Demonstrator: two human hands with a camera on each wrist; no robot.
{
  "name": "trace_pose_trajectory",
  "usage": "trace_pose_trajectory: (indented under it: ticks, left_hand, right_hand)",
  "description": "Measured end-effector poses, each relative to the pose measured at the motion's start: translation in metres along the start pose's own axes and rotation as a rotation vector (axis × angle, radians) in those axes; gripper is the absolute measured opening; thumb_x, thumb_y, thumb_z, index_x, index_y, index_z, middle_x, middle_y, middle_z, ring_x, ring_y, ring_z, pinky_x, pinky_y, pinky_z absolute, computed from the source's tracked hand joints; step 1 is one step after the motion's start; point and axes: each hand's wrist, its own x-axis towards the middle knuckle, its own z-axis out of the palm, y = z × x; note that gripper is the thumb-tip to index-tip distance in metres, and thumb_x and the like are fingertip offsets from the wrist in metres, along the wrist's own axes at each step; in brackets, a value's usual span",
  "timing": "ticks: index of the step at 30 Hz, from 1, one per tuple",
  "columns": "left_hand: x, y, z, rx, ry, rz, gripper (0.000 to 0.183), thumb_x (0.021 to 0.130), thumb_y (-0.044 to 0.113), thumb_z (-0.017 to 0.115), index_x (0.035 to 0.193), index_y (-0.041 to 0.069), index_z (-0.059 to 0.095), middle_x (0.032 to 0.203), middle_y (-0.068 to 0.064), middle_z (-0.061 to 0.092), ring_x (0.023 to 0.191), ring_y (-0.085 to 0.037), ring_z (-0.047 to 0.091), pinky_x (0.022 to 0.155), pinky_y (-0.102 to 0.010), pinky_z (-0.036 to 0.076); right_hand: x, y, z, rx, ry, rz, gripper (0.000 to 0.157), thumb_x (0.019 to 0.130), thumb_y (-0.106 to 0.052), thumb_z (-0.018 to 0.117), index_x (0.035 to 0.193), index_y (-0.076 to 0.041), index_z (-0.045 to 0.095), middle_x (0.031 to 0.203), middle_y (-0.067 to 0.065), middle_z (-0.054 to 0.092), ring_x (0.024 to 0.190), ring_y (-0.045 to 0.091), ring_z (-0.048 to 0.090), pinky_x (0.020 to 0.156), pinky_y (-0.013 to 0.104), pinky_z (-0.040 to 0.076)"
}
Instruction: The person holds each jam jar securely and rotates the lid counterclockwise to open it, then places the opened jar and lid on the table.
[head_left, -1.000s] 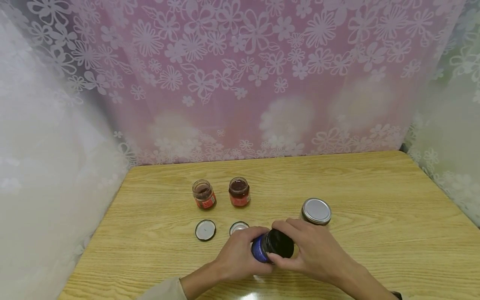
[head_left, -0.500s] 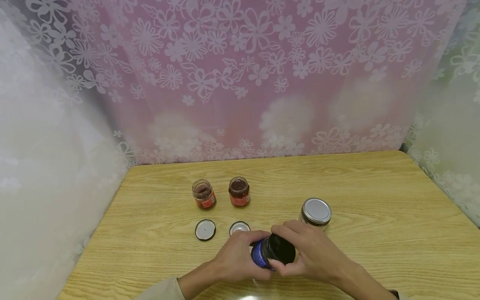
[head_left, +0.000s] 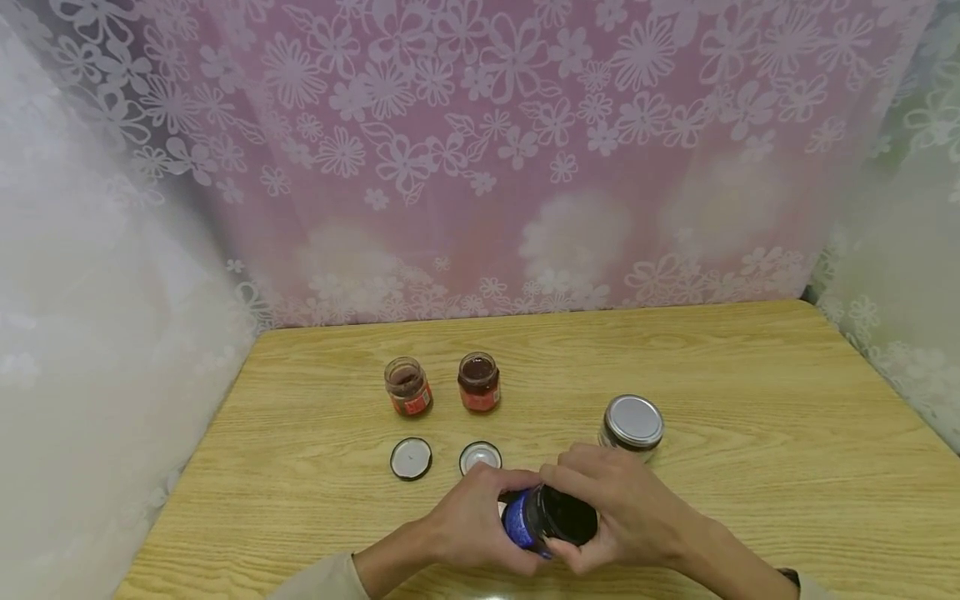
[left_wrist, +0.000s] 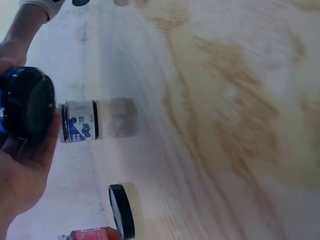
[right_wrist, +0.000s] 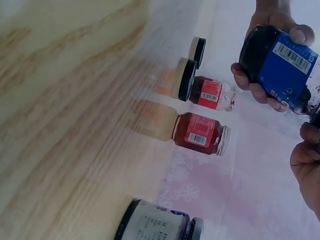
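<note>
A dark jar [head_left: 519,523] with a blue label is tilted between my two hands, close to the front of the table. My left hand [head_left: 468,521] grips its body, fingers wrapped around the label, as the right wrist view shows. On its black lid [head_left: 572,515], my right hand [head_left: 630,508] has thumb and fingers curled around the edge. The right wrist view shows a barcode on the blue label [right_wrist: 287,65]. Just beyond my right hand stands a jar [head_left: 632,423] with a silver lid and a pale label with blue print.
Two uncapped jars with red labels, the left jar [head_left: 409,400] and the right jar [head_left: 480,393], stand farther back with dark red contents. In front of them lie two loose lids, the left lid [head_left: 411,459] and the right lid [head_left: 481,455]. Floral curtains surround the wooden table [head_left: 735,375].
Both hands and the blue-labelled jar have come slightly nearer to me. More of the right loose lid and of the silver-lidded jar now shows. The standing jars have not moved.
</note>
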Motion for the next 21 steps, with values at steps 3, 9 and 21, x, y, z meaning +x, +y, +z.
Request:
trace_pose_trajectory:
  ticks: [3, 9, 21]
  left_hand:
    - [-0.001, 0.002, -0.001, -0.100, -0.065, 0.012, 0.047, 0.072, 0.011, 0.080, 0.115, 0.016, 0.063, 0.099, 0.014, 0.065, 0.087, 0.004, 0.061, 0.075, -0.021, 0.052]
    - [0.002, 0.009, -0.003, -0.179, -0.129, 0.019, 0.049, 0.074, 0.012, 0.079, 0.119, 0.015, 0.061, 0.104, 0.014, 0.065, 0.092, 0.002, 0.062, 0.079, -0.023, 0.052]
    - [-0.001, 0.001, -0.009, -0.214, -0.144, -0.060, 0.046, 0.075, 0.016, 0.079, 0.118, 0.016, 0.061, 0.103, 0.010, 0.064, 0.090, -0.002, 0.062, 0.079, -0.024, 0.052]
  right_hand:
    - [0.004, 0.000, -0.002, 0.023, 0.001, -0.090, 0.046, 0.079, -0.049, 0.065, 0.112, -0.017, 0.063, 0.080, -0.012, 0.046, 0.069, 0.001, 0.042, 0.059, 0.009, 0.032]
    - [0.008, 0.002, -0.012, 0.062, 0.000, -0.144, 0.044, 0.086, -0.048, 0.057, 0.115, -0.016, 0.062, 0.083, -0.011, 0.046, 0.070, 0.001, 0.040, 0.061, 0.010, 0.032]
    - [0.011, -0.004, -0.036, 0.046, -0.260, 0.042, 0.062, 0.083, -0.050, 0.068, 0.140, -0.035, 0.048, 0.098, -0.019, 0.046, 0.079, -0.003, 0.042, 0.066, 0.014, 0.037]
